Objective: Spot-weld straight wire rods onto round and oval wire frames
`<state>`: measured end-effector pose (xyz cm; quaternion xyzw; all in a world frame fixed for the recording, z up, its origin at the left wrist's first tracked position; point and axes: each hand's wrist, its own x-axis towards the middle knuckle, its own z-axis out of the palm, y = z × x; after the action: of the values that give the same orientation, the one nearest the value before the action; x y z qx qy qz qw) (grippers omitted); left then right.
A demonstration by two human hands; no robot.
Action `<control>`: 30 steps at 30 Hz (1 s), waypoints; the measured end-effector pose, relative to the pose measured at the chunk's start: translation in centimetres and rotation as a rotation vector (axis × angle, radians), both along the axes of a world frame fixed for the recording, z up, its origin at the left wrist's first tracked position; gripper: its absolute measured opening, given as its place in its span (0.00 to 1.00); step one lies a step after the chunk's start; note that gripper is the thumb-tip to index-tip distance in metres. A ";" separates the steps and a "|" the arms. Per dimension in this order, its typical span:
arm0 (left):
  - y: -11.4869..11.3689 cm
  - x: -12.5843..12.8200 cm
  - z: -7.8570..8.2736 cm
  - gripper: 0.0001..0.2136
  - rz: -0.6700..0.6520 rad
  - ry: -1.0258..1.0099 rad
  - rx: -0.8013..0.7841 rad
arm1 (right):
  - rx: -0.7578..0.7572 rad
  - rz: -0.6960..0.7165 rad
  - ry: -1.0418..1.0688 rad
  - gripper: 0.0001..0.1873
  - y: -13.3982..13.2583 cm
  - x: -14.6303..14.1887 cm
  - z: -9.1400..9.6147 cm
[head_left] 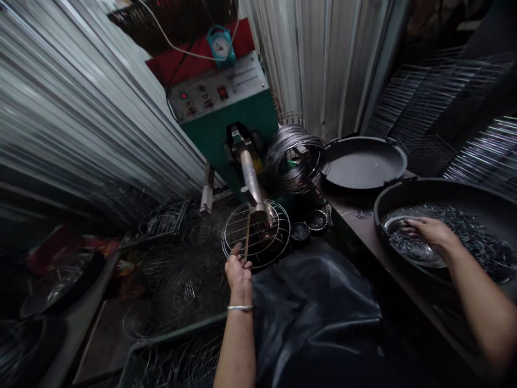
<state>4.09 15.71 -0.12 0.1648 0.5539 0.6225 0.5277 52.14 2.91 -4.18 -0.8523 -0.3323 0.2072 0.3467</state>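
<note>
My left hand [239, 272], with a pale bangle at its wrist, is closed on the near edge of a round wire rack [228, 223]. The rack has outer and inner rings with several crossbars, and it lies around the electrode end of a green spot welder [226, 124]. A thin brownish strip [247, 237] runs from my fingers over the rack. My right hand [432, 233] reaches over a metal bowl [440, 261] of short wire pieces [410, 246], fingers curled at its far side. What those fingers hold, if anything, is hidden.
The bowl sits in a large black pan [383, 202] with loose bent wire pieces. Behind it stands another pan [363, 164], beside a wire coil [297, 156]. Two small cups [300, 231] stand near the welder. A crate [186, 326] of wire parts is at lower left.
</note>
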 end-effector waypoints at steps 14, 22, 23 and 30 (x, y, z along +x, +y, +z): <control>0.1 0.4 1.4 0.11 -0.010 -0.057 -0.004 | -0.197 0.585 0.684 0.21 -0.5 -15.4 0.6; 0.8 0.3 1.0 0.09 0.000 -0.095 -0.031 | -0.342 0.574 0.563 0.15 1.6 -19.1 -3.2; 0.8 0.3 1.0 0.09 -0.002 -0.097 -0.024 | -0.304 0.568 0.554 0.16 1.7 -19.0 -3.2; 0.7 0.2 1.3 0.10 0.000 -0.116 -0.021 | -0.192 0.491 0.580 0.20 1.2 -19.6 -4.3</control>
<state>4.34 16.38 1.22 0.1227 0.5287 0.6254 0.5606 32.51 4.13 -8.52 -0.6819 -0.3937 0.5465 0.2853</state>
